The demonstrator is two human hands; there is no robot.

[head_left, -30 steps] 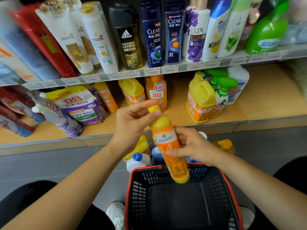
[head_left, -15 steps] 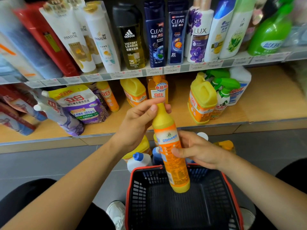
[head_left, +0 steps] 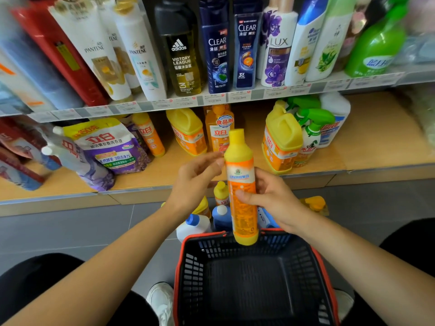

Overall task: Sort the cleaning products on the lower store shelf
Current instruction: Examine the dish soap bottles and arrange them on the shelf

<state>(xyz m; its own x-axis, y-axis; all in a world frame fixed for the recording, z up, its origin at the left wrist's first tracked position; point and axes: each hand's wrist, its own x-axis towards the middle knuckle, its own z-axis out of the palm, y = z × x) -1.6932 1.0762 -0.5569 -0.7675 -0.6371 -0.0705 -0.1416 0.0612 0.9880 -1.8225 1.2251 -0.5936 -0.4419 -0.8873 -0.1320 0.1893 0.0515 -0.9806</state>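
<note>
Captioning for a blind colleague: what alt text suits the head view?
The right hand holds a yellow-orange bottle upright above a black basket; the left hand hovers open beside its neck. Behind, cleaning products line the lower shelf.

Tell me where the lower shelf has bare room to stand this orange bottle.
Widest bare patch of the lower shelf: right of the white jug. A narrower gap lies between the orange dish-soap bottle and the right-hand yellow jug. The left end is crowded with the purple pouch and red packs.

Black trousers (head_left: 35,278), white sneakers (head_left: 162,300)
</note>
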